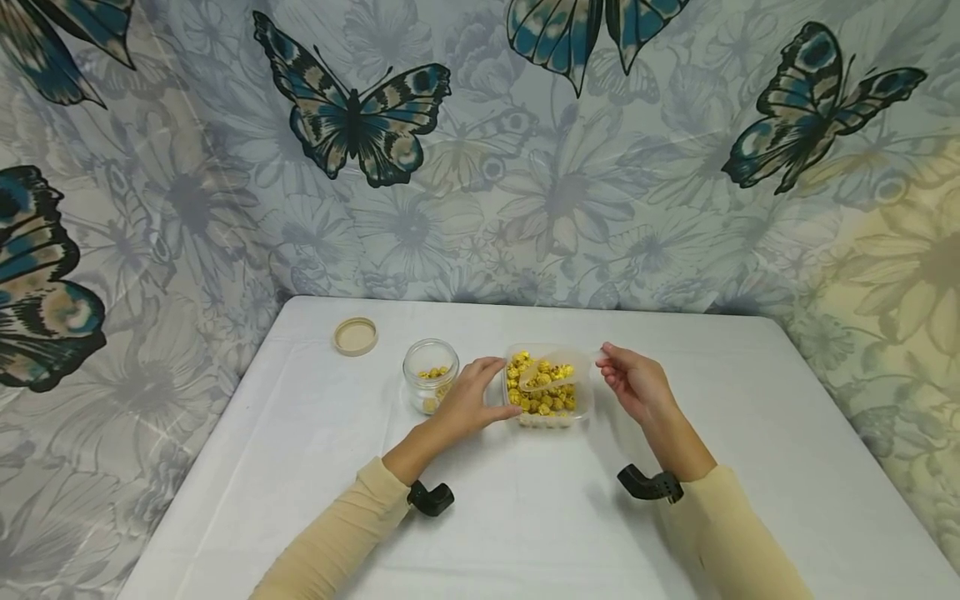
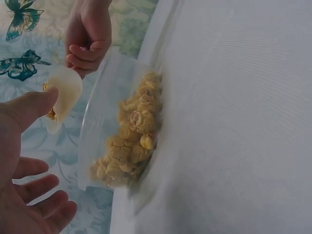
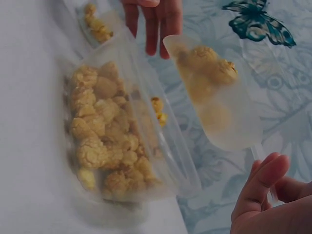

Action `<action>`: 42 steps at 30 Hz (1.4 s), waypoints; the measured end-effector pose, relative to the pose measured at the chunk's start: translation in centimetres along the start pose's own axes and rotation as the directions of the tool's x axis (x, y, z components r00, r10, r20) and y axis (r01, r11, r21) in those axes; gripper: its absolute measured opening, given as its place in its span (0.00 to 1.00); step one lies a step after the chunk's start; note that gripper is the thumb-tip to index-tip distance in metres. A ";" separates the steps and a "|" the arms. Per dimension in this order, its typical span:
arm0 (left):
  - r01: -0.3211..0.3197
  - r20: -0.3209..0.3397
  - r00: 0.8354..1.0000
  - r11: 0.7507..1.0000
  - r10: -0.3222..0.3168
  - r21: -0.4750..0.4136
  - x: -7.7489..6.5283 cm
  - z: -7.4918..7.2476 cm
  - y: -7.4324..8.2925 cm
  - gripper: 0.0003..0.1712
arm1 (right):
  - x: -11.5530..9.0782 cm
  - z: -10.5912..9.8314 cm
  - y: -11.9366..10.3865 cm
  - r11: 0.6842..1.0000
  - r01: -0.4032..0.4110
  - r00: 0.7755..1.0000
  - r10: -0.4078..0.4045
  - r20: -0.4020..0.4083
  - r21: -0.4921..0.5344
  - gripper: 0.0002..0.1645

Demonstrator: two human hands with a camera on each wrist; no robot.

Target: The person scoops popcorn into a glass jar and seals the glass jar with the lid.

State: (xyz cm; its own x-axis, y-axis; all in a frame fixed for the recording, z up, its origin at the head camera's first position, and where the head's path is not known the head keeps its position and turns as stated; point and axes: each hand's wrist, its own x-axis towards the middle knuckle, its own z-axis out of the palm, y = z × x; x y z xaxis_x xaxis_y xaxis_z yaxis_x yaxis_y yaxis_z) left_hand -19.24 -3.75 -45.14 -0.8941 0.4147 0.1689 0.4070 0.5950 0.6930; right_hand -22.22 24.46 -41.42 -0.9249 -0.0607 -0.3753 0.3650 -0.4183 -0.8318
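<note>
My right hand [image 1: 637, 387] pinches the thin handle of a translucent scoop [image 3: 234, 131] between thumb and fingers. Pieces of yellow popcorn [image 3: 204, 57] lie in the scoop, which is held above a clear plastic container [image 3: 187, 170]. That container holds many more popcorn pieces [image 1: 546, 407]. At the container's left side is my left hand [image 1: 468, 400], thumb and fingers spread apart with nothing gripped. Just left of this hand stands a clear glass jar [image 1: 414, 385], uncovered, with some popcorn inside; the hand partly hides it.
A round beige lid [image 1: 355, 337] lies on the white-covered table [image 1: 525, 517], left of the jar and farther back. Behind the table hangs a butterfly-patterned cloth [image 1: 480, 217]. Each wrist wears a black camera mount [image 1: 431, 498].
</note>
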 end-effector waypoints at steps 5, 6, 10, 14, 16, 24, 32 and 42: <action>-0.003 -0.003 1.000 1.000 0.003 -0.026 0.2 -0.6 0.5 0.46 | 0.1 0.2 -0.8 0.999 0.029 1.000 -0.029 0.008 0.028 0.14; -0.001 -0.003 1.000 0.999 0.001 -0.032 0.2 -0.7 0.6 0.47 | 0.1 0.3 -1.0 0.999 0.035 0.999 -0.035 0.008 0.031 0.14; 0.015 -0.004 1.000 0.999 -0.015 -0.047 0.2 -1.2 1.0 0.47 | 0.0 0.6 -1.5 0.998 0.050 0.999 -0.051 0.016 0.040 0.14; 0.027 -0.001 1.000 0.998 -0.027 -0.052 0.3 -1.6 1.4 0.47 | 0.0 1.0 -1.8 0.997 0.056 0.998 -0.058 0.032 0.055 0.14; 0.036 -0.002 0.999 0.998 -0.036 -0.044 0.3 -1.7 1.5 0.48 | 0.1 1.2 -1.9 0.996 0.055 0.998 -0.058 0.038 0.065 0.14; 0.055 -0.042 0.998 0.998 -0.057 -0.037 0.3 -2.6 2.0 0.49 | 0.7 2.3 -2.0 0.993 0.072 0.995 -0.078 0.060 0.089 0.15; 0.002 -0.132 0.991 1.000 -0.003 -0.006 0.2 -3.2 2.1 0.45 | 1.0 3.3 -2.0 0.993 0.084 0.993 -0.090 0.073 0.087 0.14; 0.027 -0.187 0.982 0.999 -0.019 0.045 0.2 -4.7 1.9 0.46 | 1.5 4.5 -1.5 0.994 0.084 0.993 -0.090 0.078 0.077 0.16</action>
State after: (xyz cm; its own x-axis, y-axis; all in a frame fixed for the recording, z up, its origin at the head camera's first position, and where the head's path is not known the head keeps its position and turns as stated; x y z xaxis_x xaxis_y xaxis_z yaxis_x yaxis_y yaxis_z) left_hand -19.53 -5.71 -40.50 -0.9207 0.2673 0.2844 0.3903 0.6366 0.6651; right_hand -24.62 20.96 -38.86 -0.9595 -0.0938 -0.2658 0.2769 -0.4900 -0.8266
